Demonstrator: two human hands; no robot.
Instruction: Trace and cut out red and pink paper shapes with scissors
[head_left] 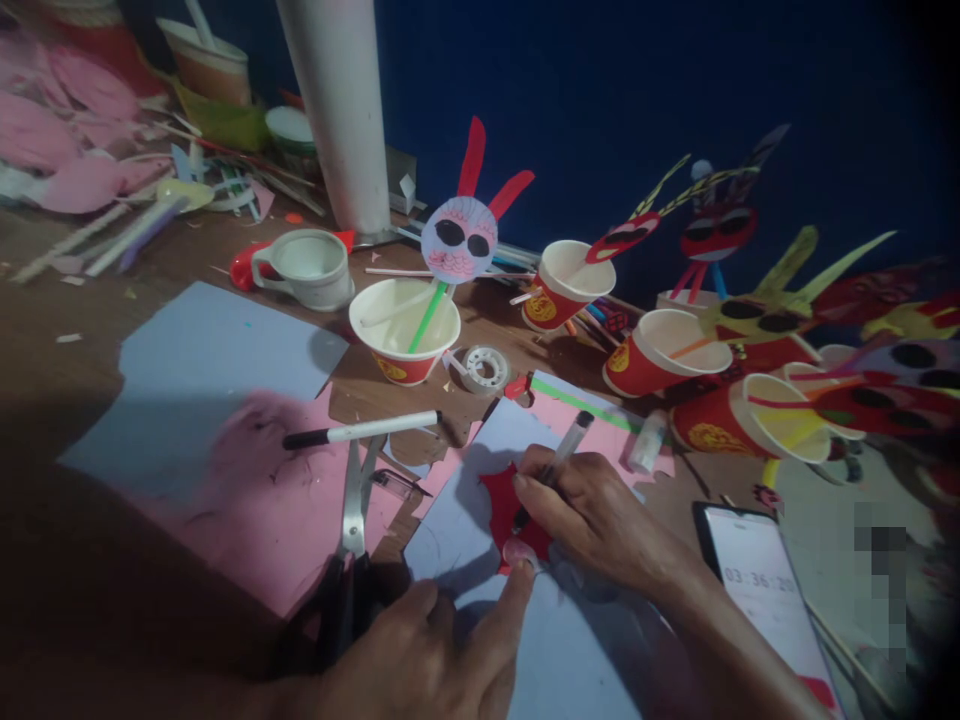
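My right hand (581,505) is closed round a clear pen with a black cap end (571,445), its tip down on a red jagged-edged paper piece (501,505). My left hand (442,640) presses the lower edge of this red piece with a stretched index finger; its other fingers are bent, and nothing shows in them. Beneath the red piece lies a pale blue sheet (457,510). Black-handled scissors (352,525) lie beside my left hand, slightly open. A white marker with a black cap (364,430) rests above them.
Paper cups (405,335) holding paper faces on sticks stand along the back and right. A mug (307,270), a tape roll (484,370), a glue bottle (646,442) and a phone (765,590) surround the sheets. A white pole (337,120) rises behind; pink paper (285,520) lies left.
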